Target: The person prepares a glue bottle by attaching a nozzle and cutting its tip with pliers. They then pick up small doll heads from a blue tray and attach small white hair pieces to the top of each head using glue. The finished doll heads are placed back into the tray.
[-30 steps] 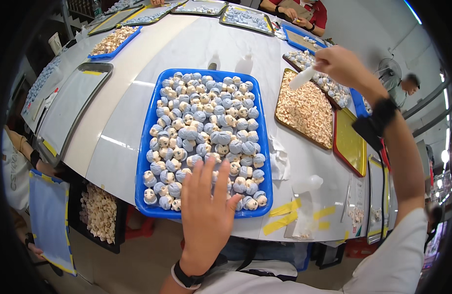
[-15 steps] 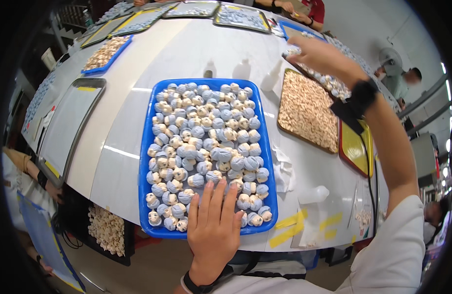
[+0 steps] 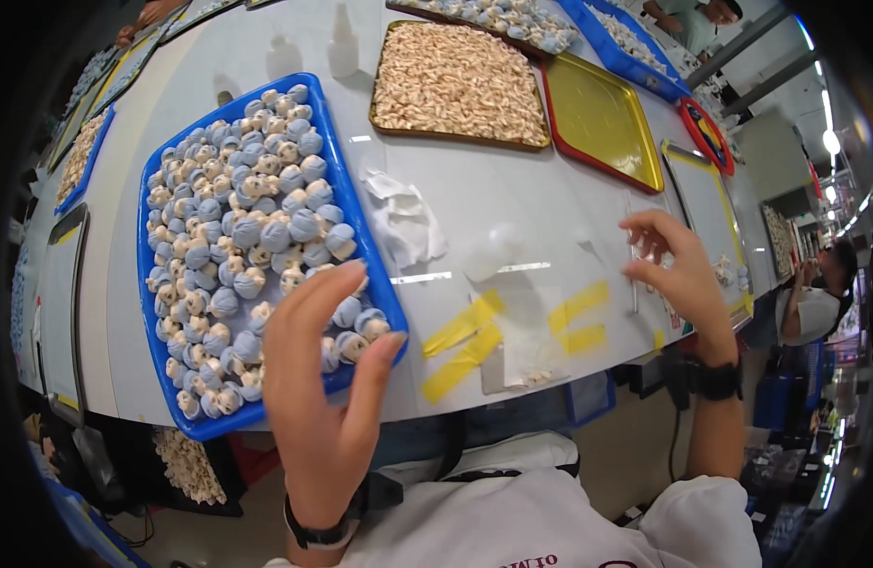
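A blue tray [image 3: 371, 248] full of small doll heads [image 3: 257, 227] with pale blue hair stands at the left. My left hand [image 3: 313, 402] is over its near right corner, thumb and fingers apart, with nothing seen in it. At the right, my right hand [image 3: 681, 270] is above the table, its fingers bent and spread. Its fingertips are close to a thin pale rod [image 3: 633, 284]; I see no grip on it. Left of that hand lies a translucent bottle [image 3: 496, 252], and strips of yellow tape [image 3: 463, 346] are stuck to the table.
A crumpled white cloth [image 3: 403, 220] lies beside the blue tray. Farther off are a tray of small beige pieces [image 3: 460, 85] and a yellow tray with a red rim [image 3: 607, 118]. Upright translucent bottles [image 3: 343, 47] stand behind. Another person [image 3: 815, 293] is at the far right.
The view has swung to the right. My right hand has come back from the far trays to the near part of the table. My left hand has lifted off the doll heads.
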`<action>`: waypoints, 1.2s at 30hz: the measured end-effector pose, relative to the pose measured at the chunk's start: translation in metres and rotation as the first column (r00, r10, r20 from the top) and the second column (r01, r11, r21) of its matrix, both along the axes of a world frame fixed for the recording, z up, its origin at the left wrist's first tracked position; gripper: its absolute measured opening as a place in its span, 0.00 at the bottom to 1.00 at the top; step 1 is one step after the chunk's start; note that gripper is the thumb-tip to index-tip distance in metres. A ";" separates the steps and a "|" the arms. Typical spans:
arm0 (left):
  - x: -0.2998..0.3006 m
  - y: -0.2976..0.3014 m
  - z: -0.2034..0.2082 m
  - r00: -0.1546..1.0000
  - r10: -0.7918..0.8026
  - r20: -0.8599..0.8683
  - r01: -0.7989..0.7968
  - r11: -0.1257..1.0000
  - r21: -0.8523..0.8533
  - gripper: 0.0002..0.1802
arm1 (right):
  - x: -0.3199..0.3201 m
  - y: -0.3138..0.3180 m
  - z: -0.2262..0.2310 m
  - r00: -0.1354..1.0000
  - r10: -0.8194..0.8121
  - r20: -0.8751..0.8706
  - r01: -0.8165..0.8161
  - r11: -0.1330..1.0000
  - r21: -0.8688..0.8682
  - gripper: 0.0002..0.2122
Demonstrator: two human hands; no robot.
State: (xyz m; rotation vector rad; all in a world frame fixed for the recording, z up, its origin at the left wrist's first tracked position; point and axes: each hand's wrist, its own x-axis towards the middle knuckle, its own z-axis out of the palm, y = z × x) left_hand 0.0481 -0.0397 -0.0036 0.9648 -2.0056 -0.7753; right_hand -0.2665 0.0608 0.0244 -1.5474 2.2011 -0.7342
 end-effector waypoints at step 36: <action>-0.093 -0.002 -0.019 0.978 -0.183 -0.098 0.193 0.976 0.105 0.20 | 0.060 -0.077 0.049 0.668 0.645 -0.371 -0.714 0.696 -0.078 0.09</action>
